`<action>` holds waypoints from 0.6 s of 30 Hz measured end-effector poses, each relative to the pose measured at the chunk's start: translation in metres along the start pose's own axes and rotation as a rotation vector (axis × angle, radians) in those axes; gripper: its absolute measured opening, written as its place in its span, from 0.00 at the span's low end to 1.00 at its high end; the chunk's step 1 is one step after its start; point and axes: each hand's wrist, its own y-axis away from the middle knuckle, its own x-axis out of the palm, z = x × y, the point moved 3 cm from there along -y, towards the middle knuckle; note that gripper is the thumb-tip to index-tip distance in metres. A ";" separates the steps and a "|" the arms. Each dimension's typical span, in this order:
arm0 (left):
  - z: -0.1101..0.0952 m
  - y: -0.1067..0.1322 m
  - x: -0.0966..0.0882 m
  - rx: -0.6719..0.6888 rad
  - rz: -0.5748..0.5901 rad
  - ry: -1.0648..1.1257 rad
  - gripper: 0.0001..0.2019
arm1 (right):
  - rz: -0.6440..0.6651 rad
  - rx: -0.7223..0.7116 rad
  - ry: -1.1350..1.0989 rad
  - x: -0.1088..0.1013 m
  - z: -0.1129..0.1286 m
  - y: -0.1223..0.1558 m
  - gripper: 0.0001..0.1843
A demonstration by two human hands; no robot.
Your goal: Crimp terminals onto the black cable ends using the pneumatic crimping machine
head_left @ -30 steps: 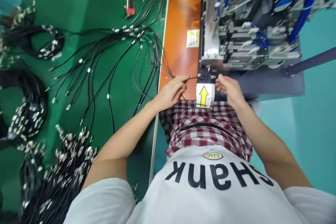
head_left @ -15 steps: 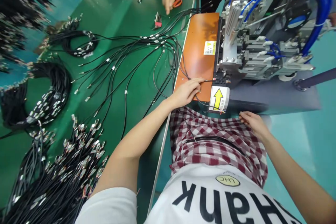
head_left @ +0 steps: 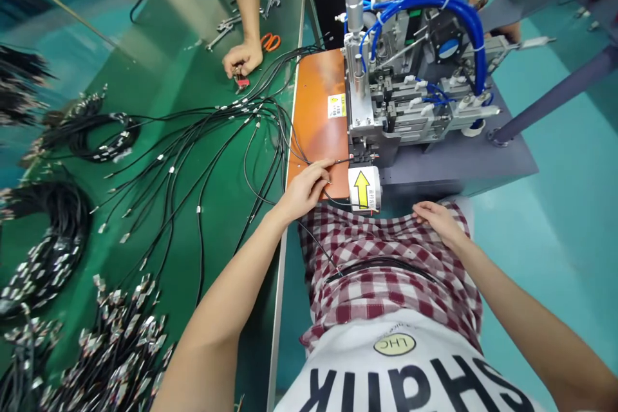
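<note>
My left hand rests on the near corner of the orange plate and pinches a thin black cable. The cable's tip reaches into the mouth of the grey machine, just above a white label with a yellow arrow. My right hand lies on the checked cloth on my lap, fingers loosely curled with nothing in them.
Loose black cables with metal ends spread over the green bench. Bundles lie at its left and near edge. Another person's hand works at the far end beside orange scissors and wrenches. Blue hoses loop over the machine.
My right hand has dropped from the machine's mouth to my lap. My left hand keeps the cable at the machine. The view has tilted up, and the other person's hand has moved left.
</note>
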 end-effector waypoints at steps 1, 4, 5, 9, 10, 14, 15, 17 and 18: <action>-0.001 -0.001 0.001 -0.006 0.001 -0.002 0.11 | -0.005 0.004 -0.008 -0.003 -0.004 0.001 0.25; -0.001 -0.001 0.002 -0.012 0.005 0.002 0.10 | -0.020 0.022 -0.016 -0.010 -0.016 0.002 0.25; -0.001 -0.002 0.002 -0.011 0.004 0.004 0.10 | -0.023 0.029 -0.012 -0.012 -0.020 0.002 0.25; 0.000 -0.001 0.002 -0.006 0.002 0.007 0.10 | -0.024 0.047 0.011 -0.014 -0.032 0.003 0.25; 0.001 -0.001 0.002 -0.006 0.001 0.008 0.10 | -0.021 0.047 0.015 -0.013 -0.033 0.003 0.25; 0.001 0.000 0.002 -0.002 -0.005 0.009 0.09 | -0.002 0.034 0.030 -0.008 -0.035 0.004 0.24; 0.001 0.000 0.002 -0.002 -0.007 0.006 0.09 | 0.002 0.028 0.037 -0.007 -0.036 0.005 0.24; 0.001 0.000 0.002 -0.006 -0.010 -0.001 0.10 | 0.007 0.016 0.059 -0.006 -0.037 0.009 0.23; 0.000 0.000 0.002 -0.008 -0.011 -0.006 0.10 | 0.009 0.009 0.074 -0.007 -0.038 0.011 0.23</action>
